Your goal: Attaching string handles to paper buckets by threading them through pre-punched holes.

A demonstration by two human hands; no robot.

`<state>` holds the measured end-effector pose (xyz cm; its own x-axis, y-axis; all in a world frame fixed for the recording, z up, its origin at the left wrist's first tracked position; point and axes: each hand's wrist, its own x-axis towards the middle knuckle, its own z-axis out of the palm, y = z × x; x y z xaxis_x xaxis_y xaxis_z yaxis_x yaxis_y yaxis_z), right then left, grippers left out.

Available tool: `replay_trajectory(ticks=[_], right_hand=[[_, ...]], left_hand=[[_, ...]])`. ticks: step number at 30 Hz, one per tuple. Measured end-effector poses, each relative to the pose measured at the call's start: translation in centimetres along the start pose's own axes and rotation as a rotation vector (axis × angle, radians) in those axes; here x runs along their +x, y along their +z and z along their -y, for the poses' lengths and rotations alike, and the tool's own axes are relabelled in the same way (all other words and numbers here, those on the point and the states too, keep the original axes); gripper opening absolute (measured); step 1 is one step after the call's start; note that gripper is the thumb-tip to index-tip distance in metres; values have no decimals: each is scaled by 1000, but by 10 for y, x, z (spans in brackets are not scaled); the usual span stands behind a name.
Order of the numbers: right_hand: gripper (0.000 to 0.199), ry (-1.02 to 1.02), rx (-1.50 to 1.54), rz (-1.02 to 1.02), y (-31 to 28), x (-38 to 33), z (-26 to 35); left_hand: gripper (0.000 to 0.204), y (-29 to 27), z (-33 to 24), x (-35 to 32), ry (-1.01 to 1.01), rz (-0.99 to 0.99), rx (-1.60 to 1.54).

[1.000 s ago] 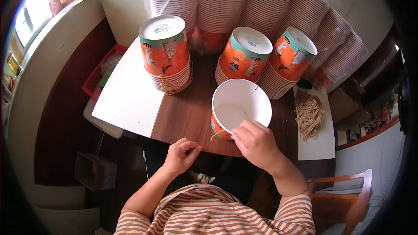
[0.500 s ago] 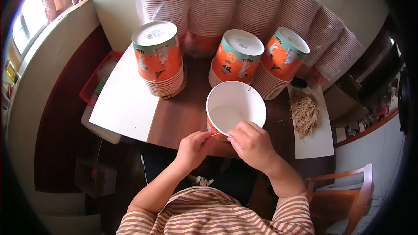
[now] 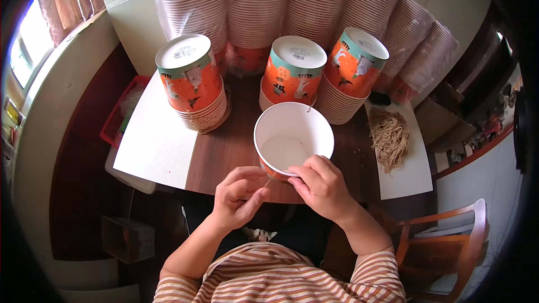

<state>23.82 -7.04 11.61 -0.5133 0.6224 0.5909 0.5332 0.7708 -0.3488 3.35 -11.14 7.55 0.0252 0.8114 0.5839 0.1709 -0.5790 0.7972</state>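
An upright paper bucket [image 3: 292,129], white inside and orange outside, stands before me at the front of the table. My right hand [image 3: 321,186] pinches its near rim, fingers over the edge and thumb outside. Just left of that, my left hand [image 3: 240,196] has loosely curled fingers, with the thumb apart from them. A short thin cord [image 3: 269,182] shows between the left thumb tip and the bucket's side; its ends are hard to make out. Another bit of cord [image 3: 309,109] sits at the bucket's far rim.
Behind stand upside-down stacks of orange buckets: a left stack [image 3: 191,87] with cord loops around its lower part, a middle stack [image 3: 293,73] and a right stack [image 3: 359,62]. Taller plastic-wrapped stacks [image 3: 255,11] line the wall. A cord bundle [image 3: 389,139] lies right, above a wooden chair [image 3: 449,241].
My left hand has drawn slightly left and its thumb has parted from the fingers; the cord stretched between my hands now hangs slack. The right hand keeps to the rim. The view has shifted slightly.
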Motion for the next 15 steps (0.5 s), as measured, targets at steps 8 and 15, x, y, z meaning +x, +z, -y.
replay_trajectory(ticks=[8, 15], right_hand=[[20, 50, 194, -84, -4, -11, -4], [25, -8, 263, -35, -3, -20, -3]], left_hand=[[16, 14, 0, 15, -348, 145, -573], [30, 19, -7, 10, 28, 143, 143]])
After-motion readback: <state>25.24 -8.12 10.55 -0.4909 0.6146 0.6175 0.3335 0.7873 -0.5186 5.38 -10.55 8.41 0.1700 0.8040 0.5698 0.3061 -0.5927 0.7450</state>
